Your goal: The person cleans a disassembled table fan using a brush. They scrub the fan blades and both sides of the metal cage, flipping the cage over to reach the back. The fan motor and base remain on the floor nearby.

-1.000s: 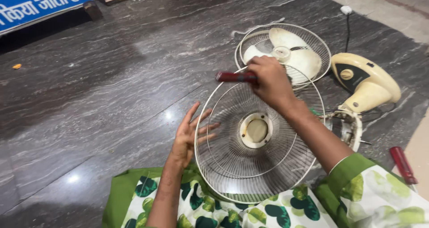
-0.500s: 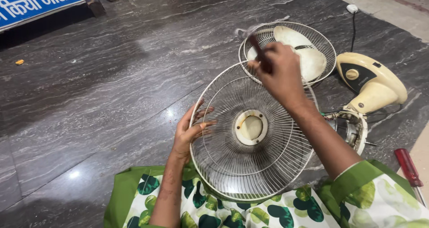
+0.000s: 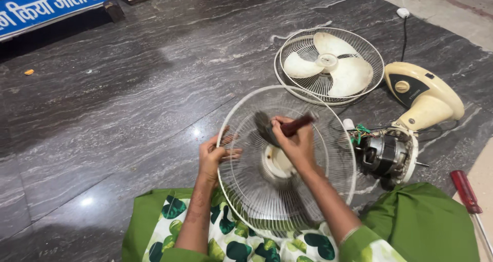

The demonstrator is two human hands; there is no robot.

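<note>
While fingers [image 3: 232, 151] grip the round wire guard [image 3: 246, 190], bristles [image 3: 263, 126] touch it.

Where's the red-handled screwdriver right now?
In the head view, the screwdriver lies on the floor at the far right edge, beside the green cloth and the bare fan motor.

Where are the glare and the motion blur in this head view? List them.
Head view: glare spots on the polished dark stone floor, one left of the left hand, one near the round white wire fan guard; the dark brush in the right hand is smeared by motion; the cream fan blade is sharp.
</note>
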